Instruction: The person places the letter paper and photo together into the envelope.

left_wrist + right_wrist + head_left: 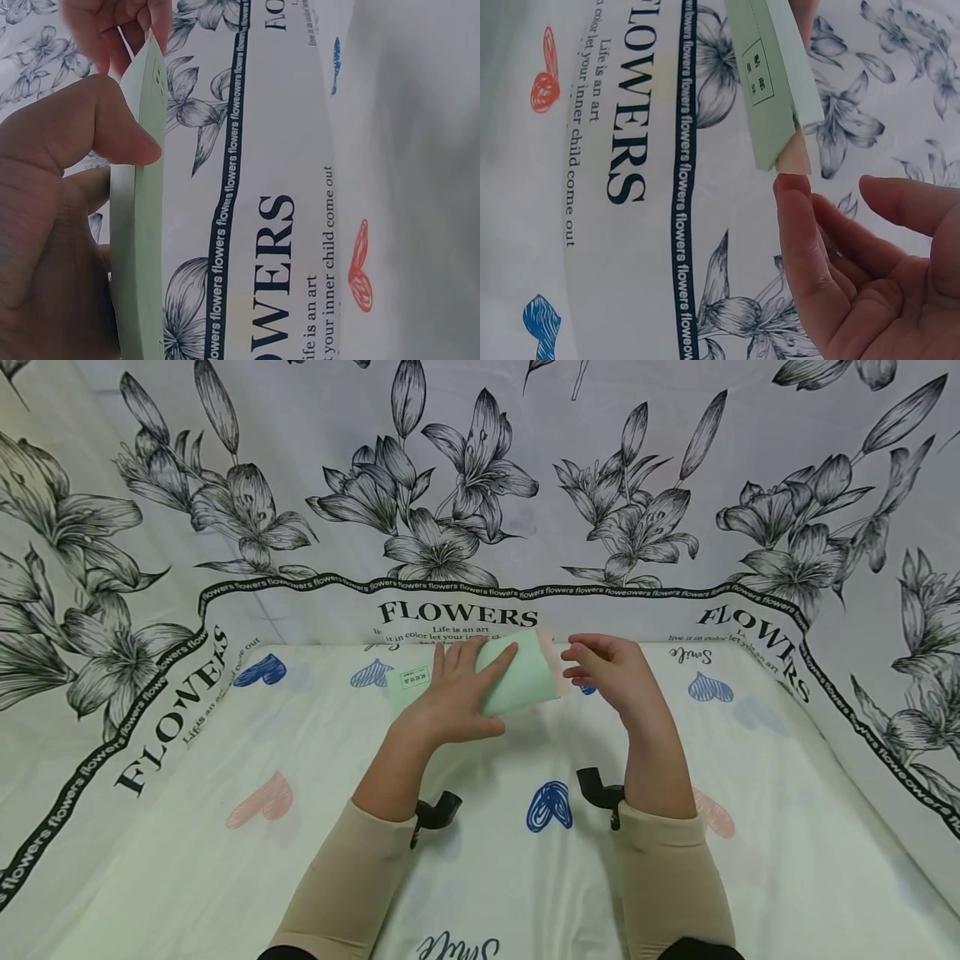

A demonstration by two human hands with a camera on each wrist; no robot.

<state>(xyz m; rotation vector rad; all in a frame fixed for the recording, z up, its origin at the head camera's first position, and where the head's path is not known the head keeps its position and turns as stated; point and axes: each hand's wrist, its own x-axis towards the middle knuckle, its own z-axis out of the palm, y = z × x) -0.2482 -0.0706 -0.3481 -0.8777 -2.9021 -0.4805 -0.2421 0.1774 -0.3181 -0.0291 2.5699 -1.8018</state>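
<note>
My left hand [457, 693] grips a flat, pale green paper packet [521, 672] above the far part of the bed-like surface. In the left wrist view its thumb [127, 135] lies along the packet's narrow edge, with the other fingers partly hidden behind. A small framed block of dark characters is printed on the packet [780, 97]. From the packet's right end a pale pink piece [795, 155] sticks out. My right hand [611, 672] is beside that end, an index fingertip right at the pink piece and the thumb [904, 202] held apart from it.
White cloth with heart prints [550, 806] covers the surface below. Behind and at both sides hangs a curtain [480, 543] with black lily drawings and a dark lettered band. A black camera mount [438, 810] is on the left wrist, another [600, 789] on the right.
</note>
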